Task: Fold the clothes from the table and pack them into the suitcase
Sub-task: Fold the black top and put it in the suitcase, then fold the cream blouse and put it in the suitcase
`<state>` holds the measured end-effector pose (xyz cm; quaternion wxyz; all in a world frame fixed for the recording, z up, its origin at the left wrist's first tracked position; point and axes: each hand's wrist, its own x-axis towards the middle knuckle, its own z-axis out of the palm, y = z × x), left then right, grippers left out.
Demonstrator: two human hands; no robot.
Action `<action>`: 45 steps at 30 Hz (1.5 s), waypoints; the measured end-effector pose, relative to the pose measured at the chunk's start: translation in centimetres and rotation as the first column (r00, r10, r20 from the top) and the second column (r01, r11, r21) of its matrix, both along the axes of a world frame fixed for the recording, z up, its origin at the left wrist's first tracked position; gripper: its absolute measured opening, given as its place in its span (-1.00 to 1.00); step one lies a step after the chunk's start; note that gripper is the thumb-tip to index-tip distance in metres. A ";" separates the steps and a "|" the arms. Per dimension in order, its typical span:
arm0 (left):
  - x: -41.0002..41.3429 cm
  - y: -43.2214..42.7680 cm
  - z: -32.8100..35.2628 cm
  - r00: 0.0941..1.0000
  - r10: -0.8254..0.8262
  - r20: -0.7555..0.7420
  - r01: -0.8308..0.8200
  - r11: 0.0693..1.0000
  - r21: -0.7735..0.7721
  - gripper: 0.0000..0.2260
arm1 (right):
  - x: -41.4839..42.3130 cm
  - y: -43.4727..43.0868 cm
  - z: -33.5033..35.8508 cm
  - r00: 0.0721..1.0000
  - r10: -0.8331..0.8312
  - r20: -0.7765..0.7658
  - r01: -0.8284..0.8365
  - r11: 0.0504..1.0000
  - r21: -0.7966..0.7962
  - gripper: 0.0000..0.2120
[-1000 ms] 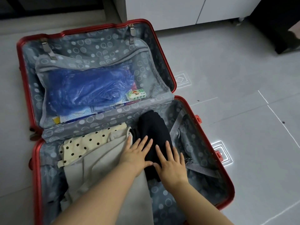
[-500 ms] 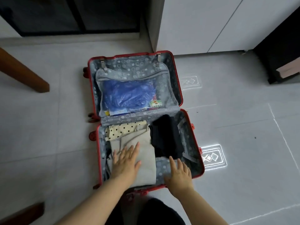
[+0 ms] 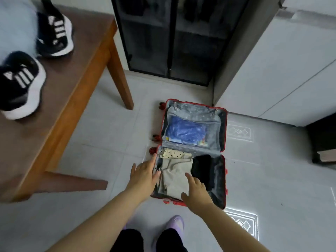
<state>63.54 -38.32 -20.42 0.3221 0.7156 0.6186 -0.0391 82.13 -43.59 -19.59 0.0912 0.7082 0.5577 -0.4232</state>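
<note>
Suitcase [image 3: 218,135] in the head view lies open on the gray floor [image 3: 272,170], near a wooden table [image 3: 60,91] with 2 dark shoes [image 3: 54,31] on it. In its lower half lie a folded beige cloth [image 3: 174,177], a black cloth [image 3: 201,170] on the right and a dotted cloth [image 3: 171,153] behind. A blue bag [image 3: 183,130] fills the lid pocket. The left hand [image 3: 143,176] reaches over the left rim, fingers straight, holding nothing. The right hand [image 3: 197,192] hangs over the beige cloth, fingers loose, holding nothing.
</note>
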 end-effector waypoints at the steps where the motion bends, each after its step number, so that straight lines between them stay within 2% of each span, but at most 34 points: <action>1: -1.4 -0.2 0.9 1.000 0.015 -0.001 -0.015 1.000 0.016 -0.48 | -1.7 0.3 1.1 0.999 0.035 -0.006 -0.035 0.998 0.043 -0.34; 4: -6.4 -1.1 3.1 0.997 0.015 -0.076 -0.009 0.997 0.076 -0.49 | -7.7 1.1 4.0 0.990 0.143 -0.006 -0.140 0.976 0.168 -0.34; 7: -12.3 -2.5 5.3 0.985 0.012 -0.172 0.014 0.989 0.146 -0.33 | -14.6 2.0 6.6 0.978 0.209 0.001 -0.200 0.934 0.297 -0.34; 10: -19.4 -3.6 7.7 0.982 0.012 -0.187 0.021 0.985 0.174 -0.47 | -22.0 2.6 9.2 0.963 0.269 0.020 -0.253 0.877 0.409 -0.35; 13: -27.0 -4.0 10.5 0.978 0.012 -0.209 0.041 0.968 0.247 -0.20 | -29.6 3.0 10.8 0.959 0.283 0.028 -0.261 0.836 0.484 -0.36; 15: -32.0 -3.9 11.9 0.974 0.055 -0.221 0.013 0.955 0.295 -0.14 | -34.3 3.3 11.4 0.958 0.285 0.007 -0.249 0.822 0.512 -0.39; 18: -38.7 -3.8 13.7 0.965 0.151 -0.213 -0.072 0.937 0.341 -0.20 | -40.5 3.7 12.1 0.955 0.295 -0.034 -0.238 0.830 0.505 -0.41; 20: -42.4 -3.4 14.3 0.957 0.193 -0.215 -0.110 0.931 0.347 -0.28 | -43.8 4.1 12.5 0.950 0.313 -0.006 -0.269 0.826 0.495 -0.41; 23: -46.4 -2.2 14.8 0.945 0.240 -0.222 -0.151 0.922 0.355 -0.23 | -47.2 5.5 12.8 0.938 0.347 0.006 -0.307 0.820 0.483 -0.41; 25: -48.5 -1.0 14.6 0.938 0.266 -0.223 -0.182 0.923 0.339 -0.36 | -49.1 7.3 12.8 0.935 0.354 -0.012 -0.306 0.824 0.477 -0.41; 26: -49.4 -0.4 14.6 0.936 0.280 -0.214 -0.196 0.918 0.344 -0.36 | -49.9 8.3 12.6 0.935 0.355 -0.021 -0.302 0.825 0.478 -0.42; 29: -52.0 1.2 14.5 0.927 0.294 -0.234 -0.200 0.913 0.355 -0.18 | -52.6 11.4 12.3 0.932 0.360 -0.034 -0.301 0.825 0.479 -0.42; 30: -52.9 1.7 14.7 0.923 0.307 -0.230 -0.209 0.906 0.368 -0.22 | -53.6 12.4 12.4 0.931 0.363 -0.032 -0.304 0.823 0.479 -0.41; 32: -54.7 2.9 15.4 0.918 0.334 -0.215 -0.239 0.896 0.374 -0.41 | -55.4 14.4 12.8 0.925 0.380 -0.025 -0.320 0.812 0.488 -0.41; 34: -56.6 4.6 16.2 0.913 0.352 -0.207 -0.257 0.889 0.379 -0.50 | -57.2 16.3 13.4 0.909 0.416 -0.034 -0.339 0.783 0.522 -0.42; 41: -62.5 10.7 16.2 0.921 0.346 -0.180 -0.264 0.892 0.366 -0.51 | -63.0 22.2 15.0 0.862 0.497 -0.103 -0.328 0.701 0.633 -0.42; 45: -66.5 14.8 15.8 0.947 0.296 -0.121 -0.238 0.905 0.353 -0.52 | -67.6 25.2 15.0 0.863 0.503 -0.043 -0.353 0.662 0.661 -0.45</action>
